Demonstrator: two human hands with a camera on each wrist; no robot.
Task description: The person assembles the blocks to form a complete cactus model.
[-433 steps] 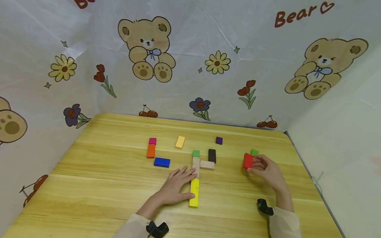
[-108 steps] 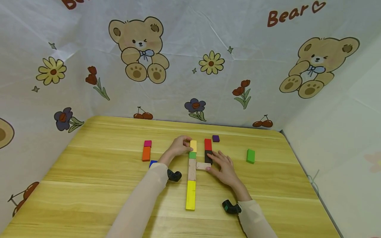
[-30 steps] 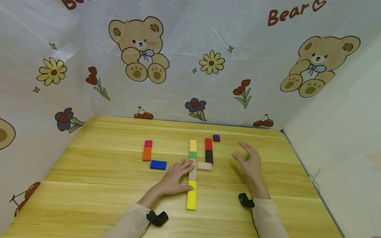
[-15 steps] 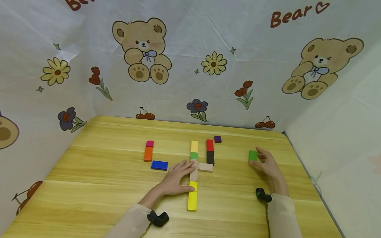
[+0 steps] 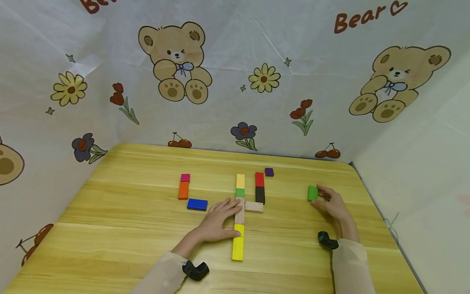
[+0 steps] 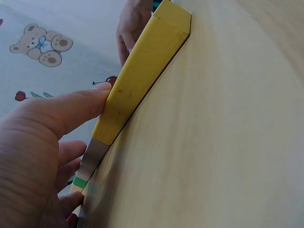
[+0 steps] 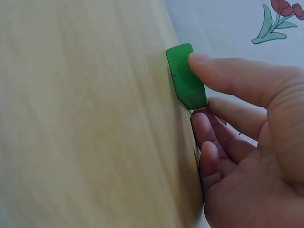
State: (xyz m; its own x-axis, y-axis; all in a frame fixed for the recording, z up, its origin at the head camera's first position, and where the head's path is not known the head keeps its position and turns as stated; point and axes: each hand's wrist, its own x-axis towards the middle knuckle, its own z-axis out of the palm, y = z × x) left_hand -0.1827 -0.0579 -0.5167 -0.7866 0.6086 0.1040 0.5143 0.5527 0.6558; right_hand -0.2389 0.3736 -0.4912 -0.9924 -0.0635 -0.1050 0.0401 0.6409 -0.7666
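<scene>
My right hand [image 5: 333, 204] pinches a bright green block [image 5: 312, 193] between thumb and fingers at the right of the table. In the right wrist view the thumb presses the side of the green block [image 7: 186, 71] and the other fingers are loosely bent beneath. My left hand [image 5: 216, 222] lies with spread fingers along a row of blocks. Its fingertips touch a plain wood block [image 5: 239, 216] and its thumb touches a yellow block [image 5: 238, 248]. Beyond them the row goes on with a small green block [image 5: 240, 192] and a pale yellow block [image 5: 240, 181].
A plain wood block [image 5: 254, 207] juts right from the row, touching a black block [image 5: 260, 195] with a red block [image 5: 259, 179] behind it. A purple cube [image 5: 269, 172] sits nearby. Leftward lie blue [image 5: 197, 204], orange [image 5: 183, 190] and magenta [image 5: 185, 177] blocks on the wooden table [image 5: 121, 228].
My left hand has gone from the pale yellow block back to the row's middle. My right hand has left the black block and reached right to the green block, now pinching it.
</scene>
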